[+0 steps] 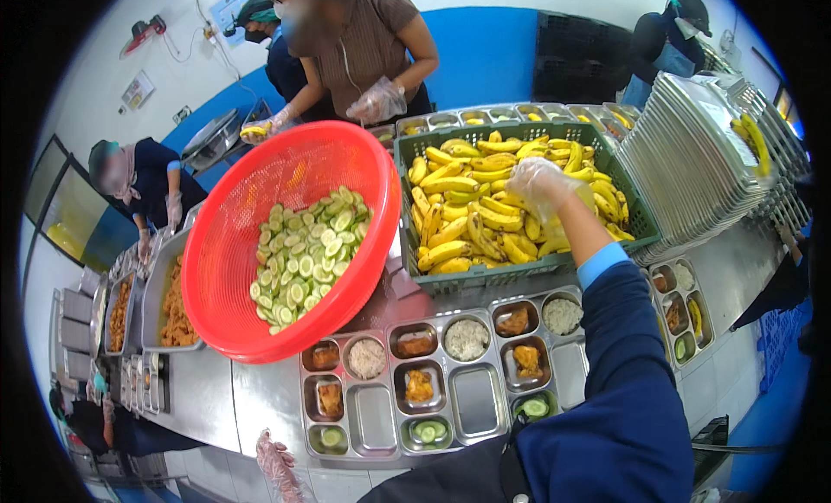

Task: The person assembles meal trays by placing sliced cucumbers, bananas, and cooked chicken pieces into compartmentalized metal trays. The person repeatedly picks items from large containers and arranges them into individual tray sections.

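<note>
My right hand [544,184], in a clear plastic glove, reaches into a green crate [467,282] of yellow bananas [493,228]. Its fingers are curled down around a banana in the pile, which the hand partly covers. My left hand [281,470], also gloved, is low beside the near table edge, with its fingers loosely stretched and nothing in them. Between them, a row of metal compartment trays [474,403] holds rice, browned pieces of food and cucumber slices; the large front compartments are bare. A tilted red basket [221,282] of sliced cucumbers [307,256] stands left of the crate.
Stacked metal trays [692,157] rise right of the crate, a banana bunch [756,144] on them. Another filled tray [679,308] lies below. Fried food fills a metal pan [164,286] at left. Across the table a co-worker [368,44] in gloves holds a banana; other people stand around.
</note>
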Action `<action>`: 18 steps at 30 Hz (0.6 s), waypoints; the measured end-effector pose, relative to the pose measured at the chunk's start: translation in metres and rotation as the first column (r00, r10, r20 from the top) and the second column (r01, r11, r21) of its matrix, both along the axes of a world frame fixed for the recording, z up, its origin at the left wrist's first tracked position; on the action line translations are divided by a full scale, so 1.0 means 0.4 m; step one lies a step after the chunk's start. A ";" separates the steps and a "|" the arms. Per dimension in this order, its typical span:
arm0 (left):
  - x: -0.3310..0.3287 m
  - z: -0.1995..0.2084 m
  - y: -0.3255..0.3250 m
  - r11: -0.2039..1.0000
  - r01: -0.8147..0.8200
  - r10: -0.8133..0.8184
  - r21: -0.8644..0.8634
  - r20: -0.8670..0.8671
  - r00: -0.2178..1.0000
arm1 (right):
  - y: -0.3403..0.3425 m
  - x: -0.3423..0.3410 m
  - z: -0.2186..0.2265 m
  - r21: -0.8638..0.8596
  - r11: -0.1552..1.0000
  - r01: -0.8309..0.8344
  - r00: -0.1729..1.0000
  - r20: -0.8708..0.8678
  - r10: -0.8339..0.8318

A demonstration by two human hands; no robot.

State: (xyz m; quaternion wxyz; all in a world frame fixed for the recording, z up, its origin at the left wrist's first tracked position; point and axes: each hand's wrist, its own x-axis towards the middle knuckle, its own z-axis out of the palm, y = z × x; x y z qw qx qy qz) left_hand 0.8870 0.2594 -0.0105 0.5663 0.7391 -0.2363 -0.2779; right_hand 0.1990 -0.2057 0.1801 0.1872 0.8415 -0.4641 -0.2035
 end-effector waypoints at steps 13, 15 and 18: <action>0.004 -0.020 0.102 0.995 -0.101 0.101 0.006 -0.107 0.989 | 0.243 -0.051 0.058 -0.138 0.990 0.042 0.483 0.870 0.100; 0.032 -0.021 0.098 0.995 -0.089 0.093 0.038 -0.150 0.984 | 0.442 0.007 0.086 0.184 0.974 0.134 0.145 0.968 -0.203; 0.062 -0.011 0.088 0.997 -0.074 0.076 0.032 -0.072 0.995 | 0.724 0.147 0.028 0.487 0.864 -0.130 -0.339 0.797 -0.500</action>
